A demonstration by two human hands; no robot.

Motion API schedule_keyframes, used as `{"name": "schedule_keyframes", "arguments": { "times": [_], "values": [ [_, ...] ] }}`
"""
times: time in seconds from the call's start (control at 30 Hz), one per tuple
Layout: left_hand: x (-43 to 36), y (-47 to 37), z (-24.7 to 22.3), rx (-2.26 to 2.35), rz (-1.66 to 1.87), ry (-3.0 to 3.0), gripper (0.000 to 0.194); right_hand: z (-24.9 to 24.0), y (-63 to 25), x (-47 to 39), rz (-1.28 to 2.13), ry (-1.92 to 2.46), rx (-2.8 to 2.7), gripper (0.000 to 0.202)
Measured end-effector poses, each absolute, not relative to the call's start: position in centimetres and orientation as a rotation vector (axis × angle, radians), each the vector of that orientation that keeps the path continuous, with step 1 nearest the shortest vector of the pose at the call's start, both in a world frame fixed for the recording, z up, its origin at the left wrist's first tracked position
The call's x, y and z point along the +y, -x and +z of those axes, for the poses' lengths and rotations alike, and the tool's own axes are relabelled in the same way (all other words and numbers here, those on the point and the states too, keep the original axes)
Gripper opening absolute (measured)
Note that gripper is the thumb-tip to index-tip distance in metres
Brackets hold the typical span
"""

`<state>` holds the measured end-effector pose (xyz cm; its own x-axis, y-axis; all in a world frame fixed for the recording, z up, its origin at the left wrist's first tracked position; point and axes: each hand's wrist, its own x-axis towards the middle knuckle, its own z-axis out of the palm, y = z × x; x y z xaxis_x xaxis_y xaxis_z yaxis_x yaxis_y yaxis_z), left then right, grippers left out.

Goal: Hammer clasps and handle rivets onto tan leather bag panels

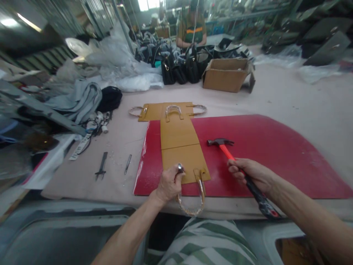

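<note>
Hammer (226,151) & metal tool (180,168), both held.
Our R hand (249,173) has fingers wrapped round the hammer mid-handle, head (220,141) beyond them; prob. head-heavy, rigid, best held by the black grip (255,189). Our L hand (169,184) has fingers curled tight on the metal tool; prob. slick, so pinch its shaft. Leather piece (179,134), below & beyond L fingers: likely light, bendy, easily marked; take by edges.

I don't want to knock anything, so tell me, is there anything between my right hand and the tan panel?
Nothing visible stands in the way: between your right hand, which holds the hammer, and the right edge of the tan panel, only the red board shows.
</note>
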<state>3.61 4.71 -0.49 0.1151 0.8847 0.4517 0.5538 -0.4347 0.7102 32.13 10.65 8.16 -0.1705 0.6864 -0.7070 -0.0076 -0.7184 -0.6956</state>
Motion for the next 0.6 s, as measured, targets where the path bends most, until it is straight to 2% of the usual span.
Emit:
{"name": "schedule_keyframes", "arguments": {
  "times": [0.07, 0.17, 0.27, 0.43, 0.6],
  "values": [
    [4.7, -3.6, -0.4, 1.388, 1.247, -2.038, 0.014, 8.3, -31.2, 9.8, 1.821, 1.66, -0.914, 0.018],
    [4.6, -3.5, -0.3, 1.368, 1.259, -2.04, 0.015, 9.1, -30.0, 8.3, 1.578, 1.69, -1.317, 0.031],
    [4.6, -3.6, -0.1, 1.372, 1.246, -2.028, 0.015, 11.7, -29.5, 7.1, 1.209, 1.604, -1.774, 0.037],
    [4.7, -4.1, 0.1, 1.416, 1.233, -2.031, 0.013, 17.1, -28.7, 5.3, 0.567, 1.303, -2.14, 0.031],
    [4.8, -4.2, -0.5, 1.414, 1.284, -2.076, 0.014, 16.1, -28.6, 3.9, 0.165, 1.122, -2.325, 0.026]
  ]
}}
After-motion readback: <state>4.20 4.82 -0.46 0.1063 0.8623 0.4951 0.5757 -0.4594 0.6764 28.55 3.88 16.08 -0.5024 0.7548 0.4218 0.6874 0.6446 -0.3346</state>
